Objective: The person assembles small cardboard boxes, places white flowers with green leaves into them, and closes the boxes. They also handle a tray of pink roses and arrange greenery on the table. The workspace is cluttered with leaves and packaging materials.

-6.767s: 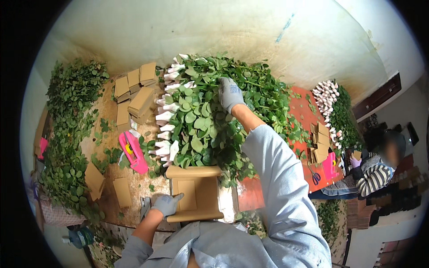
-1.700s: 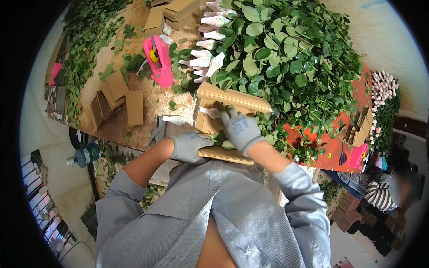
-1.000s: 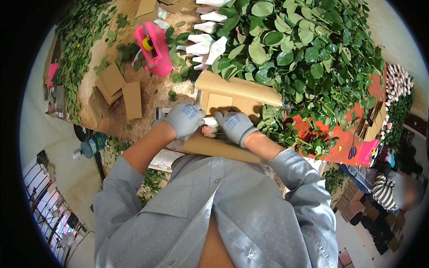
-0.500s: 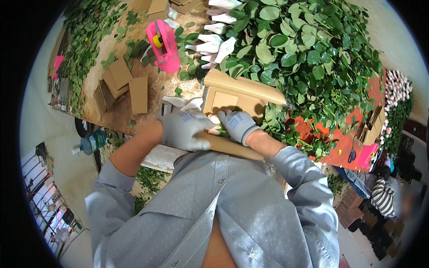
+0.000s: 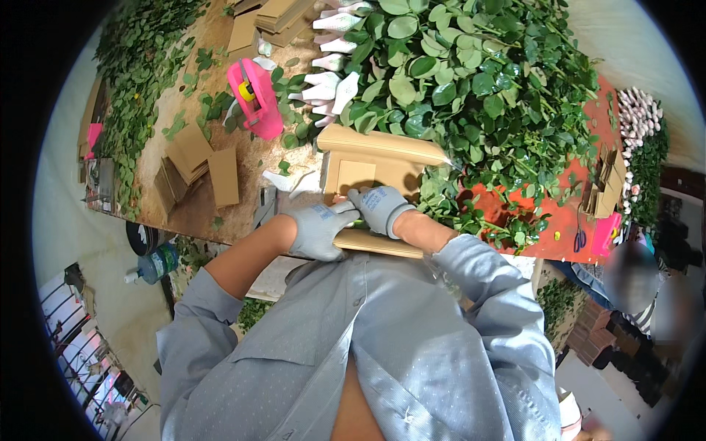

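My left hand, in a grey glove, is closed at the near edge of an opened brown cardboard wrapper. Beside it my right hand, gloved alike, has its fingers bent and touching the left. Between them a sliver of green shows; the pale rose heads seen there in the earlier frame are now covered by both hands. The wrapper's far side is a thick rolled edge, and its near flap lies against my shirt. A smaller cardboard piece rests inside.
A pink tape dispenser and cardboard pieces are at left. White flower sleeves line a large heap of leafy stems. Scissors lie at right, near another person. A water bottle is below the table's left edge.
My left hand, blurred and spread before, has come down onto the rose heads and meets my right hand. My view has shifted slightly; the wrapper stays in place.
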Tool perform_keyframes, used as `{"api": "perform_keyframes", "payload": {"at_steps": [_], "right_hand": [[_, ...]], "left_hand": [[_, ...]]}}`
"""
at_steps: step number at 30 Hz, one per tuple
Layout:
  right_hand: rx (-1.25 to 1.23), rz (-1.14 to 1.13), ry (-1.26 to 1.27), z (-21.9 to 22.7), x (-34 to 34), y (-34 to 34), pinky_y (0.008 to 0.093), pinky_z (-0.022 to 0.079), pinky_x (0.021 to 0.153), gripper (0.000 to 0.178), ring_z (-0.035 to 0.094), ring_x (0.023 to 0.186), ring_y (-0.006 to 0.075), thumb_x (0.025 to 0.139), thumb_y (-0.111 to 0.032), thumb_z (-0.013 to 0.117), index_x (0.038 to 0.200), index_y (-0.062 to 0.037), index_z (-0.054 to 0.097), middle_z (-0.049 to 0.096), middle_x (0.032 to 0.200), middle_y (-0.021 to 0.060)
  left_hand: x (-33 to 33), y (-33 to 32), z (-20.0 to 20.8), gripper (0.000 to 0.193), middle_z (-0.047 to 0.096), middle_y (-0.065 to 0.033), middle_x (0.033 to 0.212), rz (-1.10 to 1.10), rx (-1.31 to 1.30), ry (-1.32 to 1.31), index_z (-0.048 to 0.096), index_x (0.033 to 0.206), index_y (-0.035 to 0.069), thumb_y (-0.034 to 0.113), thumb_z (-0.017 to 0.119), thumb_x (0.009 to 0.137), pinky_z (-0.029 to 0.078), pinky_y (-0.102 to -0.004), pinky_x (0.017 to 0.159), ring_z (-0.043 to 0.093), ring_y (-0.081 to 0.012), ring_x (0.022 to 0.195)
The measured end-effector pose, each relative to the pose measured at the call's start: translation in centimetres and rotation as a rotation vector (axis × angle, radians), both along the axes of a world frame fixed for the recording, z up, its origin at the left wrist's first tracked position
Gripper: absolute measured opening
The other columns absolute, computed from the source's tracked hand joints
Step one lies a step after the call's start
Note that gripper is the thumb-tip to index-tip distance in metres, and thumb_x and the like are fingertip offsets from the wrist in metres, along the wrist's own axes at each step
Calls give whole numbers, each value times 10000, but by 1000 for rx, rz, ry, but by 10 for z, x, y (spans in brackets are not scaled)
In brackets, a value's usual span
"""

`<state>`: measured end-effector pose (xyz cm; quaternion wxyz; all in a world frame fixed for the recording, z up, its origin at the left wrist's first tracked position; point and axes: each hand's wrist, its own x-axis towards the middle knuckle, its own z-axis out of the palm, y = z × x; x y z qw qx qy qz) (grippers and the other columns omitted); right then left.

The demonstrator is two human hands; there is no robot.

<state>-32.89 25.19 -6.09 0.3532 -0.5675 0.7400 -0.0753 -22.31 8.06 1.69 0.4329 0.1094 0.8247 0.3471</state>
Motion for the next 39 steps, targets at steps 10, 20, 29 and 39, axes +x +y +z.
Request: {"api": "perform_keyframes", "payload": {"at_steps": [10, 20, 29, 39], "right_hand": [[-228, -503, 249, 9, -37, 98, 515, 533, 859, 265, 650, 991, 437, 972, -250, 634, 1166, -70, 630, 633, 1143, 219], [101, -426, 339, 40, -42, 147, 499, 515, 983, 468, 641, 1126, 430, 988, -350, 633, 1338, -45, 570, 612, 1252, 268], [-801, -623, 519, 179, -186, 33, 483, 536, 853, 274, 651, 1000, 408, 945, -170, 652, 1193, -53, 638, 652, 1044, 195], [-134, -558, 773, 145, -257, -43, 431, 512, 935, 403, 653, 1164, 331, 851, -191, 714, 1228, -58, 668, 654, 1260, 163]], "left_hand": [[18, -1, -35, 809, 522, -247, 1498, -42, -85, 212, 473, 1500, 64, 427, 701, 815, 482, -472, 1081, 589, -421, 1278], [20, -5, -44, 881, 451, -228, 1577, -39, -87, 165, 436, 1539, 88, 524, 695, 818, 416, -450, 1162, 489, -414, 1403], [3, -3, -14, 872, 451, -251, 1561, -101, -101, 151, 472, 1498, 27, 510, 707, 812, 435, -447, 1145, 517, -418, 1371], [7, 1, -25, 753, 505, -264, 1501, -19, -64, 174, 543, 1417, -1, 318, 722, 759, 451, -441, 1110, 513, -437, 1354]]}}
